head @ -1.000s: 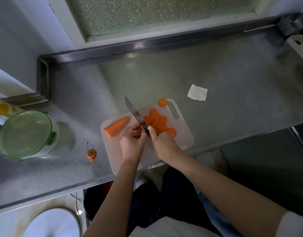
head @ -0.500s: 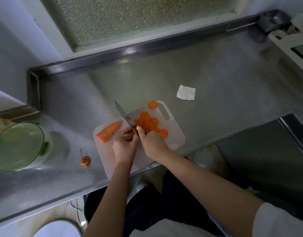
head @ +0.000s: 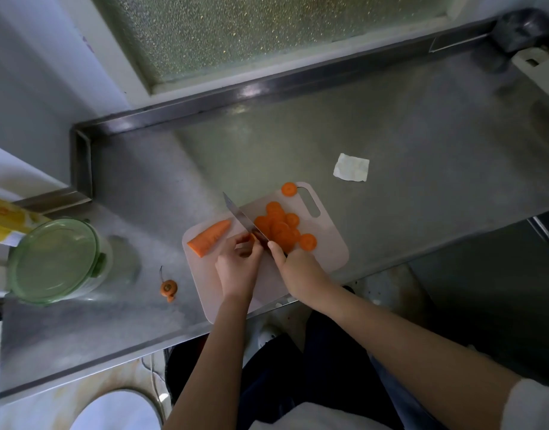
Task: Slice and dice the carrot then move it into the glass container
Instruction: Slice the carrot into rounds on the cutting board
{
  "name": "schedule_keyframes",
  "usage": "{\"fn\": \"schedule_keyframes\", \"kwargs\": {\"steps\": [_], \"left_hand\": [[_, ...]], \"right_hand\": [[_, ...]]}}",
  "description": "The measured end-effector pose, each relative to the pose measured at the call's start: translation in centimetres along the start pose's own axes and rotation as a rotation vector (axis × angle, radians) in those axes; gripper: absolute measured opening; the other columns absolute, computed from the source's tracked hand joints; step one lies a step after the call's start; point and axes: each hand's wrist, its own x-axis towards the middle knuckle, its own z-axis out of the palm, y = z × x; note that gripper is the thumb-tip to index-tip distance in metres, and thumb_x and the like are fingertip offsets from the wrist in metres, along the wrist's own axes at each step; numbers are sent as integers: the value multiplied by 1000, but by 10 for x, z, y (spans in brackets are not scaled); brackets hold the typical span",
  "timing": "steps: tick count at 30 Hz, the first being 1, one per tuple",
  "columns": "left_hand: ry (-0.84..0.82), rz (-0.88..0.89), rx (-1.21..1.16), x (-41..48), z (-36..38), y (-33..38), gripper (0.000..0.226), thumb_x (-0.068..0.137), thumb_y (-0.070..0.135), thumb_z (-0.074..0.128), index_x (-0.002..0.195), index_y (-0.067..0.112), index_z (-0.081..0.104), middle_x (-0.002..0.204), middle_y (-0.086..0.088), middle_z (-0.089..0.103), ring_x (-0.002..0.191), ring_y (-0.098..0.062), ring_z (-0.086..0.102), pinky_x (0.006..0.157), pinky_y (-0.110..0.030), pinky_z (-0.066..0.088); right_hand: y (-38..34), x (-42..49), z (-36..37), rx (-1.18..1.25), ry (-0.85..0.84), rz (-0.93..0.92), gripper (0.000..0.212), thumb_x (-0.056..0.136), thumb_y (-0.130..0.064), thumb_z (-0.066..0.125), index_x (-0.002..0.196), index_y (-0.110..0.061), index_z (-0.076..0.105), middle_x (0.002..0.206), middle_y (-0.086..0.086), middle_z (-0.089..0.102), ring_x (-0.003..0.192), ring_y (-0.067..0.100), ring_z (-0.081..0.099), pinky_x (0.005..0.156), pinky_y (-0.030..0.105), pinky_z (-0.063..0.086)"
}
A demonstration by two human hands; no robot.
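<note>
Head view: the right grip (head: 298, 268) is clenched round the handle of the knife (head: 242, 217), whose blade slants away across the board. The left grip (head: 239, 268) pinches a short carrot stub (head: 252, 238) in curled fingers, just beside the edge. We judge the step in hand to be slicing this stub into rounds. We would tuck the left fingertips back, let the knuckles guide the blade, and cut straight down, since so small a piece may roll. Right of the blade the cut rounds (head: 279, 228) overlap in a heap on the cutting board (head: 329, 252), and the tapered carrot end (head: 209, 237) lies at its left. The glass container (head: 56, 262), lid on, stands well apart on the desk (head: 391, 144); dicing and transfer are not yet done.
</note>
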Motion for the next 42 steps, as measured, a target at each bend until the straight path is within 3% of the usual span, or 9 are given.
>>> {"fn": "schedule_keyframes", "kwargs": {"steps": [4, 7, 9, 12, 17, 21, 24, 29, 42], "left_hand": [[-15, 20, 6, -3, -3, 0, 19, 85, 33, 66, 100, 21, 64, 90, 4, 68, 83, -3, 63, 71, -12, 50], [-28, 18, 1, -4, -4, -4, 27, 85, 32, 66, 108, 18, 63, 91, 7, 67, 84, 0, 62, 74, -14, 51], [-44, 25, 9, -4, -4, -5, 26, 85, 28, 66, 109, 17, 62, 89, 12, 65, 83, 1, 61, 77, -18, 51], [-90, 58, 24, -2, -4, -1, 24, 86, 22, 66, 110, 17, 62, 89, 12, 63, 81, 7, 58, 73, -8, 46], [-152, 192, 138, 3, -13, 4, 29, 93, 20, 58, 121, 15, 58, 113, 3, 59, 99, -10, 56, 91, -23, 45], [74, 450, 280, 14, -37, 2, 24, 87, 6, 59, 111, 8, 63, 109, -8, 58, 102, -24, 53, 93, -29, 42], [174, 330, 454, 26, -54, 6, 30, 83, 13, 62, 113, 10, 60, 111, -10, 54, 104, -30, 48, 89, -44, 43], [1, 174, 743, 39, -65, 6, 49, 90, 40, 55, 133, 19, 47, 130, -5, 51, 117, -28, 45, 97, -36, 31], [-177, 175, 555, 9, -67, -5, 25, 84, 24, 65, 107, 14, 65, 101, -4, 54, 93, -25, 56, 81, -39, 50]], "right_hand": [[-19, 8, -2, -3, 49, -51, 52, 100, -51, 28, 76, -14, 56, 73, 7, 55, 74, 21, 54, 69, 33, 42], [-26, 19, -4, -9, -2, 31, 59, 100, -54, 20, 77, -10, 53, 65, -1, 47, 65, 16, 48, 66, 28, 36], [-22, 21, -9, 4, -23, 24, 62, 100, -53, 18, 77, -9, 54, 68, 1, 49, 76, 22, 55, 65, 28, 36], [-15, 22, -15, 65, 0, -24, 56, 101, -49, 25, 102, -6, 62, 97, 14, 61, 101, 31, 57, 75, 31, 39], [-21, 23, -22, 85, 88, -57, 75, 97, -57, 23, 77, 4, 62, 79, 20, 66, 77, 30, 59, 69, 34, 41], [-25, 16, -25, 93, 84, -43, 70, 96, -60, 26, 66, -5, 58, 75, 15, 62, 73, 27, 55, 70, 32, 39], [-27, 14, -16, 170, 40, -28, 60, 95, -60, 31, 57, -16, 48, 60, 4, 54, 61, 22, 52, 63, 30, 40], [-32, 13, 3, 392, -40, 100, 59, 95, -58, 34, 56, -13, 38, 41, -4, 35, 28, 6, 34, 34, 17, 25], [-17, 20, 10, 137, 25, -23, 44, 96, -56, 33, 76, -21, 49, 57, -1, 48, 52, 14, 45, 51, 25, 33]]}}
